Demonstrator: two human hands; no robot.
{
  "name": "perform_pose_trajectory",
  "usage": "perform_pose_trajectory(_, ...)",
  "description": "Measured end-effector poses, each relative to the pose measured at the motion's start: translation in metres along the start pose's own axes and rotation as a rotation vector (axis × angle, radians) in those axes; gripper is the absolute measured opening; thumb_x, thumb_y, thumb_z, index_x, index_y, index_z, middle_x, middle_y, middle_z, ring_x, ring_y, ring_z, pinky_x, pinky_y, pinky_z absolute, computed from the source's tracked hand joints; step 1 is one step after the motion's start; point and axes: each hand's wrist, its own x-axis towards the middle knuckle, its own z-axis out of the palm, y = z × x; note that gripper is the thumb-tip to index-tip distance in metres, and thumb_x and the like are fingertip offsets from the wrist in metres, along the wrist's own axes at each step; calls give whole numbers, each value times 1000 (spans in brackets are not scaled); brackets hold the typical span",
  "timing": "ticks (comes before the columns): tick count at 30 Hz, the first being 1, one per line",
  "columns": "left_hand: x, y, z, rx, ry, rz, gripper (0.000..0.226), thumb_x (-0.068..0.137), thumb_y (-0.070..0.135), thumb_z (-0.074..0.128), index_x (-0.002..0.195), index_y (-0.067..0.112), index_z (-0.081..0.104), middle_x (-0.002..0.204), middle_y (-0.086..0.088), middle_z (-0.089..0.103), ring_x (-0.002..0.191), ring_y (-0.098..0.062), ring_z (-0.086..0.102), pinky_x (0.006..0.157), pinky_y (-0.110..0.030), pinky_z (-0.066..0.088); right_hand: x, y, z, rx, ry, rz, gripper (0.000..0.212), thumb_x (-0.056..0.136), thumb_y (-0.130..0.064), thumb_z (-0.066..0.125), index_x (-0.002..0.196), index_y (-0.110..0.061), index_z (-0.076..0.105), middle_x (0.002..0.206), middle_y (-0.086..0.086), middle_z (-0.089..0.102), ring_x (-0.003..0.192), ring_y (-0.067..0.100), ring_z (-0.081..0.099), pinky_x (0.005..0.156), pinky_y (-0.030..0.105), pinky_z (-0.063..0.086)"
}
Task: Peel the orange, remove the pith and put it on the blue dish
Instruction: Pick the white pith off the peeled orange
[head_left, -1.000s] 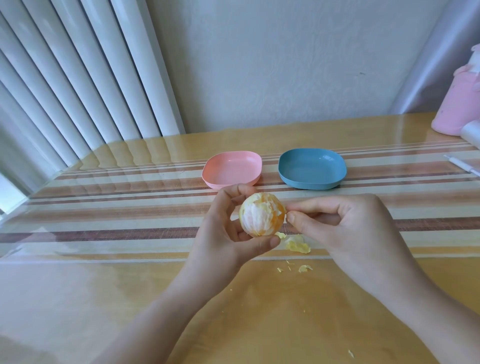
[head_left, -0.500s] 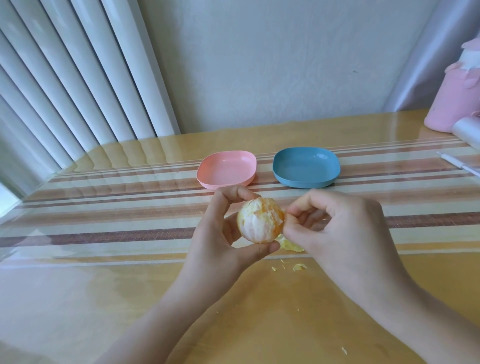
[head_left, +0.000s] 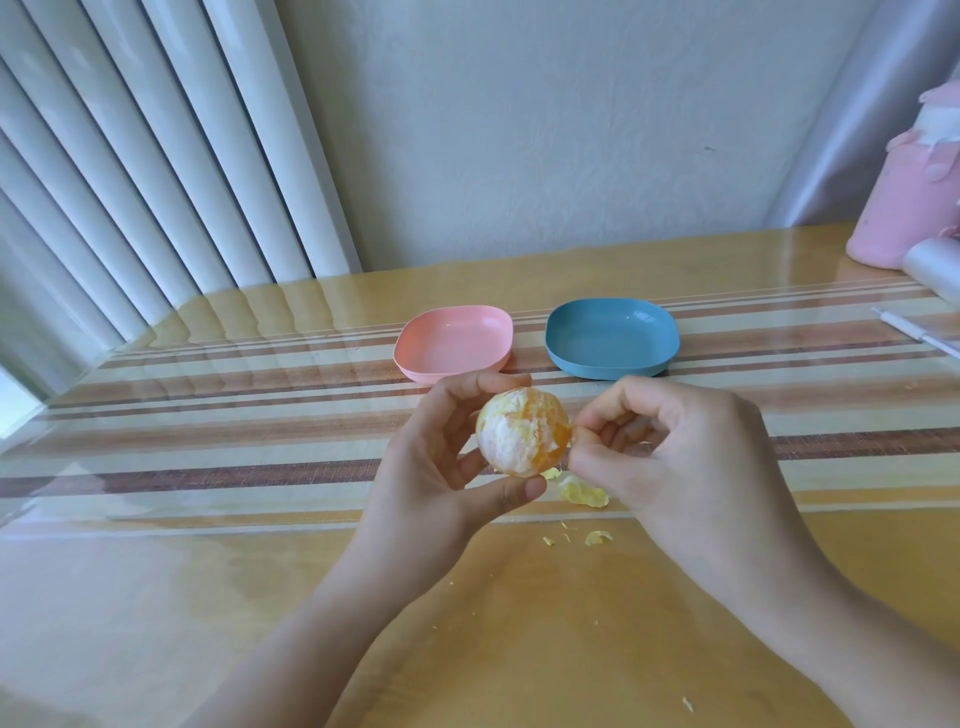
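White wall (head_left: 519, 130) and blinds (head_left: 130, 156): a plain wall fills 12 o'clock, and vertical blinds slant from 11 down to 9 o'clock, where daylight seems to enter.
Wooden tabletop (head_left: 208, 597): glossy under a clear cover, with a striped mat (head_left: 208, 415) across its middle. It carries the dishes and catches whatever falls.
Pink container (head_left: 904, 208): at 2 o'clock by the far right edge, well apart from the work. A white pen-like stick (head_left: 914, 338) lies at 3 o'clock.
Right hand (head_left: 670, 457): thumb and forefinger are pinched together against the orange's 3 o'clock side, seemingly on a strand of pith. The other fingers are curled aside. A fine pinch suits stripping thin bits.
Left hand (head_left: 431, 467): clamped on the orange, thumb beneath at 6 o'clock and fingertips over the top. This lifts the fruit clear of the tabletop, likely so it can be turned.
Blue dish (head_left: 613, 338): empty, at 1 o'clock from the orange and near enough to reach. It waits for the cleaned fruit.
Pink dish (head_left: 452, 343): empty, just beside the blue dish at its 9 o'clock.
Orange (head_left: 522, 431): held between both hands with the skin off and the flesh bare on its right.
Pith (head_left: 506, 436): white patches cover the near face, so cleaning looks partway done.
Peel scraps (head_left: 582, 491): yellow bits at 5 o'clock below the orange, lying where the hands work.
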Motion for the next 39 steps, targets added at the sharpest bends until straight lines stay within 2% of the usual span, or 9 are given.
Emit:
perform_pose_trajectory(3,-1,1,0,-27,-9,-10,55,65,-9,76,104,29,65,109,3,67,101,-15,64,81,-23,52,-1,1,1,-38,17,-34,17,62,-10,75,58,-24,65,62,-14,62,65,6,60,54,12,45)
perform_pose_trajectory(8,-1,2,-1,-80,-40,-57,57,67,-12,71,117,12,56,115,1,66,103,-13,63,81,-21,52,-1,1,0,-34,6,-33,17,63,-10,75,58,-24,65,60,-13,63,63,6,60,53,9,43)
perform_pose_trajectory(19,0,5,-5,-103,-74,-72,57,71,-15,67,119,13,52,129,1,62,112,-15,60,85,-24,51,4,3,-2,257,-152,113,6,67,-18,70,63,-22,69,62,-7,66,55,2,58,54,11,44)
perform_pose_trajectory(22,1,6,-6,-140,-22,-81,58,68,-14,69,116,13,52,121,2,66,105,-13,63,79,-22,53,5,4,-3,423,-161,151,3,72,-19,75,72,-20,73,70,-4,71,64,7,65,62,14,50)
perform_pose_trajectory(24,1,7,-6,-147,3,-79,58,66,-13,71,114,13,52,111,1,66,98,-12,64,76,-21,53,5,2,-3,525,-151,168,10,71,-25,78,79,-21,75,77,-2,74,72,11,70,67,17,54)
perform_pose_trajectory(28,0,6,-3,-135,23,-73,59,63,-13,72,112,10,49,103,3,65,92,-12,64,74,-22,54,5,-1,0,611,-104,184,21,65,-25,75,85,-19,77,80,-6,76,76,8,72,65,9,50)
perform_pose_trajectory(32,-1,3,0,-48,60,-67,62,57,-5,82,107,13,50,101,6,66,93,-16,66,77,-28,57,2,1,6,539,-23,96,11,69,-23,73,79,-26,76,79,-13,75,76,1,70,65,7,49)
perform_pose_trajectory(35,-3,-1,4,19,110,-65,63,50,13,89,102,22,54,103,3,65,95,-22,69,75,-30,57,0,4,9,455,24,55,6,74,-22,72,76,-27,74,73,-16,73,69,-2,68,62,4,46)
perform_pose_trajectory(39,-6,-1,10,99,141,-48,58,51,22,89,100,32,59,109,3,64,95,-22,69,77,-31,57,-2,12,19,106,125,-119,8,89,-20,67,83,-17,71,73,-11,69,69,-1,64,58,6,44)
